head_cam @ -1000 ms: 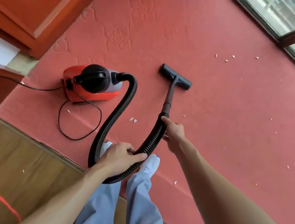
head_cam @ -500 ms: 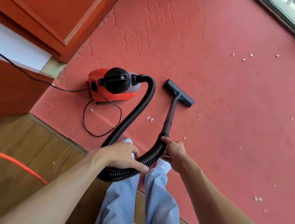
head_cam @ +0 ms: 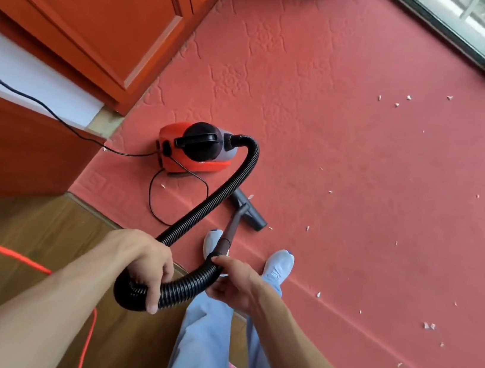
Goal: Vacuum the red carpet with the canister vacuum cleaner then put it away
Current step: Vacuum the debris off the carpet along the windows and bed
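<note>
I see my left hand [head_cam: 142, 263] gripping the low loop of the black ribbed hose [head_cam: 221, 193], its fingers [head_cam: 154, 293] curled right over it. My right hand [head_cam: 236, 286] holds the hose end where it joins the brown wand [head_cam: 234, 223], thumb on top and fingers wrapped beneath. The wand slopes down to the black floor nozzle [head_cam: 251, 214], which lies on the red carpet [head_cam: 331, 165] just ahead of my pale shoes [head_cam: 278, 263] and partly behind the hose. The red canister vacuum cleaner [head_cam: 196, 149] sits on the carpet near its corner, close to the wooden cabinet [head_cam: 88, 6], its black power cord [head_cam: 152, 199] looping beside it. White scraps [head_cam: 397, 105] dot the carpet to the right. An orange cable [head_cam: 7, 252] crosses the wooden floor [head_cam: 43, 218].
</note>
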`<state>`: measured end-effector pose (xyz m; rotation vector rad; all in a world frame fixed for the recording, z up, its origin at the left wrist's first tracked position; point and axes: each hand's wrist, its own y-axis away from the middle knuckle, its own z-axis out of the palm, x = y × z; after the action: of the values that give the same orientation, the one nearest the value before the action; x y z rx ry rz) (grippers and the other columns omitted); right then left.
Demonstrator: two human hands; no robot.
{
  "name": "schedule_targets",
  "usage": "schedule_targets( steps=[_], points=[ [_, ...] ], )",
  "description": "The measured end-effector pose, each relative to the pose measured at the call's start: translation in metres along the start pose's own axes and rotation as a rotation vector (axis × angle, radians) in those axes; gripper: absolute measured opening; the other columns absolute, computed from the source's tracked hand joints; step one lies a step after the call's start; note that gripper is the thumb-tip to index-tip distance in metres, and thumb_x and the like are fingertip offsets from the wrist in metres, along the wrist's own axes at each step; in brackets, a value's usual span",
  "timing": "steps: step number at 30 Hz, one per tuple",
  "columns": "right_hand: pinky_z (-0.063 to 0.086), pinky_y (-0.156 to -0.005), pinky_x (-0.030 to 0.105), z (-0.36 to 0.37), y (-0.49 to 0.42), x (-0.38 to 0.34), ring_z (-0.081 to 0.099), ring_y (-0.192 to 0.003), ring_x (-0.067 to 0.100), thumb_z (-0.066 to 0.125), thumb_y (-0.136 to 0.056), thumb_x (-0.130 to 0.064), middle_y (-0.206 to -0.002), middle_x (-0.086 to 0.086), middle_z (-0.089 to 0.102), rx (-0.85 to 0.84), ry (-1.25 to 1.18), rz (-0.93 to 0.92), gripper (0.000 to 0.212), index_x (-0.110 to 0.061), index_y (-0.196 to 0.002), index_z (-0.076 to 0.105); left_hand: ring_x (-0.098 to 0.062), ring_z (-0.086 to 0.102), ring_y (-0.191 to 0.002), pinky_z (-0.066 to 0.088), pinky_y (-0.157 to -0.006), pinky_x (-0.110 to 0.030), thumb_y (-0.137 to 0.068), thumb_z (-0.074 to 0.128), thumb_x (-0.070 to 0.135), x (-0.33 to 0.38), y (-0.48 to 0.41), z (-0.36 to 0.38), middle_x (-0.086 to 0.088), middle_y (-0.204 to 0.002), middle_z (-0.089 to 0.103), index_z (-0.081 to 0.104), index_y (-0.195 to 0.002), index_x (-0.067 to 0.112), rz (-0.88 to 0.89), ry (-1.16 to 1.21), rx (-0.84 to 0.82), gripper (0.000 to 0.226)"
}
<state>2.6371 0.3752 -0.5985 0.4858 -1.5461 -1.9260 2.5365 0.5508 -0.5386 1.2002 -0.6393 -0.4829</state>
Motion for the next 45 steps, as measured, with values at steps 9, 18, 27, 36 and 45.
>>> schedule_targets(
  steps=[9,18,27,36,45],
  points=[
    [0.033,-0.04,0.022,-0.025,-0.002,-0.008,0.021,-0.036,0.008,0.052,-0.096,-0.014,-0.046,-0.004,0.023,0.176,-0.136,-0.179,0.015,-0.009,-0.083,0.048,-0.017,0.065,-0.104,0.053,-0.093,-0.036,-0.071,0.083,0.05,0.013,-0.003,0.02,0.003,-0.112,0.07,0.074,-0.099,0.028,0.059,0.245,0.273,0.036],
    [0.04,-0.047,0.03,-0.057,-0.015,-0.036,0.038,-0.03,0.013,0.066,-0.09,-0.021,-0.038,0.0,0.04,0.496,0.117,-0.24,0.025,-0.001,-0.081,0.056,-0.019,0.064,-0.105,0.051,-0.095,-0.036,-0.074,0.072,0.061,0.043,-0.034,0.05,0.003,-0.113,0.071,0.074,-0.108,0.033,0.185,0.526,0.436,0.044],
    [0.047,-0.053,0.028,-0.03,0.013,-0.02,0.051,-0.06,0.019,0.053,-0.095,-0.022,-0.071,0.011,0.053,0.023,0.169,0.086,0.022,-0.001,-0.094,0.055,-0.012,0.059,-0.077,0.047,-0.074,-0.025,-0.071,0.082,0.056,0.005,0.001,0.031,0.003,-0.095,0.07,0.073,-0.084,0.029,0.193,0.347,0.151,0.031],
    [0.045,-0.049,0.025,-0.014,-0.022,-0.015,0.04,-0.056,0.015,0.052,-0.095,-0.018,-0.068,0.006,0.042,0.156,0.095,-0.015,0.011,-0.007,-0.093,0.052,-0.022,0.063,-0.109,0.05,-0.1,-0.043,-0.072,0.077,0.06,-0.011,-0.007,0.045,0.002,-0.116,0.069,0.074,-0.111,0.023,0.019,0.366,0.292,0.053],
    [0.046,-0.04,0.021,-0.032,-0.03,-0.016,0.049,-0.057,0.02,0.052,-0.097,-0.019,-0.071,0.011,0.049,0.264,0.135,-0.066,0.016,-0.003,-0.095,0.052,-0.026,0.062,-0.108,0.051,-0.098,-0.045,-0.076,0.073,0.061,0.007,-0.018,0.063,-0.001,-0.119,0.068,0.071,-0.112,0.027,0.088,0.476,0.4,0.05]
  ],
)
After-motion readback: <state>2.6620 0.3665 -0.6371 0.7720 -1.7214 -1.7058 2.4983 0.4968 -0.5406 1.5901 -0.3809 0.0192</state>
